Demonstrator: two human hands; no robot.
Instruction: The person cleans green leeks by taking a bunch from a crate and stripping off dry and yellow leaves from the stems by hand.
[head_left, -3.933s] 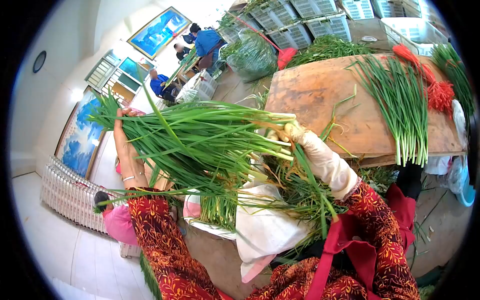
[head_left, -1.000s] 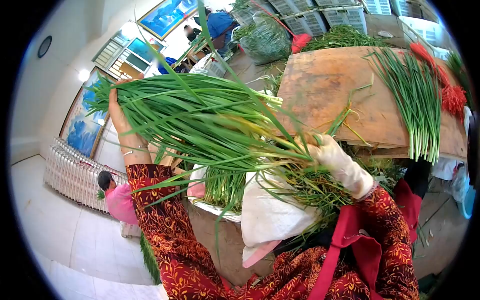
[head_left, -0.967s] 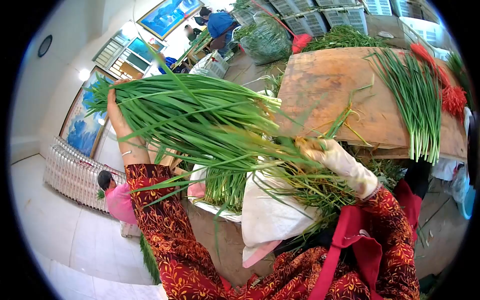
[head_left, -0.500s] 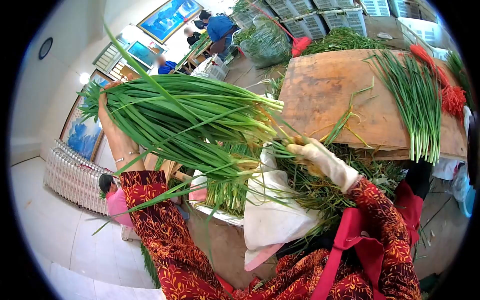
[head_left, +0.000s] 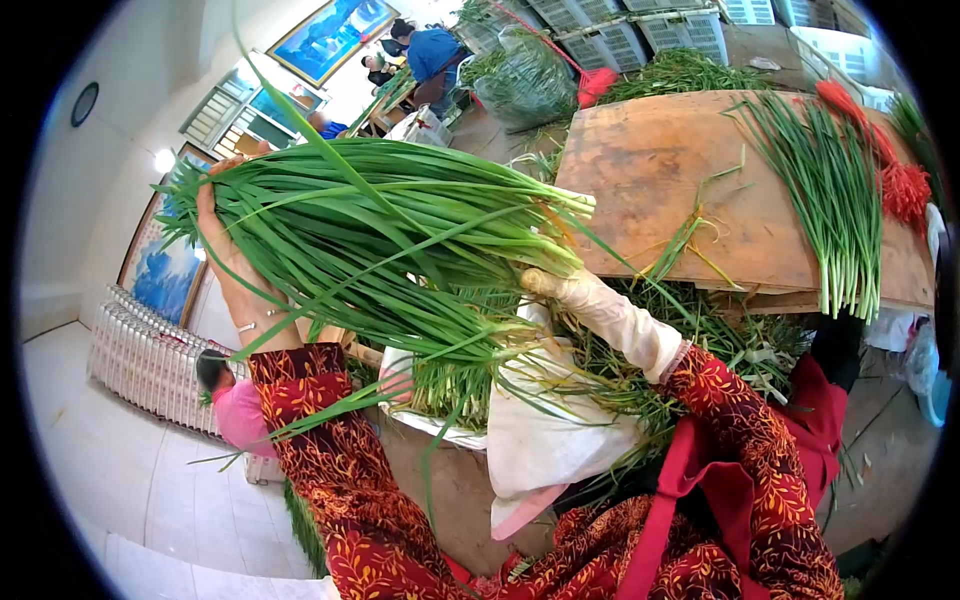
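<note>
A: Left hand [head_left: 222, 168]?
B: Closed around the leaf end of the chive bunch [head_left: 400, 205], held aloft beside the wooden tabletop [head_left: 640, 170].
A: Gloved right hand [head_left: 552, 286]?
B: At the pale stem ends; cannot tell whether its fingers grip.

Chives [head_left: 824, 215] lie on the right of a tabletop [head_left: 635, 165], netting [head_left: 903, 190] to their right; crates [head_left: 685, 37] stand beyond it, a cloth [head_left: 550, 440] nearer, a radiator [head_left: 150, 365] far left
</note>
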